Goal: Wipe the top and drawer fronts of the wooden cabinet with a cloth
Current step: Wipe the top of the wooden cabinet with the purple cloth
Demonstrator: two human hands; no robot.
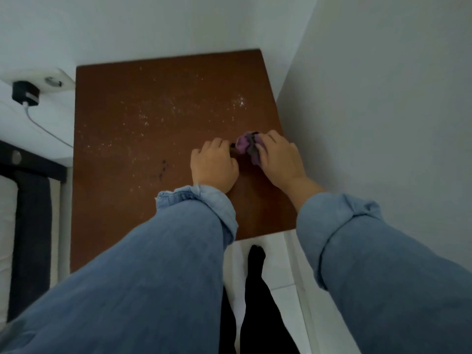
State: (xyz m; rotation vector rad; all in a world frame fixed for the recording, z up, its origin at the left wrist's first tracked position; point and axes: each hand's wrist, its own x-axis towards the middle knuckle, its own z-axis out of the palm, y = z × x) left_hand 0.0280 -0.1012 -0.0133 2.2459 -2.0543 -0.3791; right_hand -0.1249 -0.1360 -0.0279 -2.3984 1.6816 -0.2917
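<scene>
I see both hands on the wooden cabinet [158,118] top, near its right edge: my right hand [277,157] clutches the bunched purple cloth [246,143], my left hand [214,166] pinches its other end. White dust speckles the cabinet's middle.

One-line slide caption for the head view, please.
Both hands, left hand and right hand, bunch a purple cloth on the dusty wooden cabinet top.

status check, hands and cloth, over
Both hands bunching purple cloth on cabinet top. White specks unwiped. Nothing in the way.
</scene>
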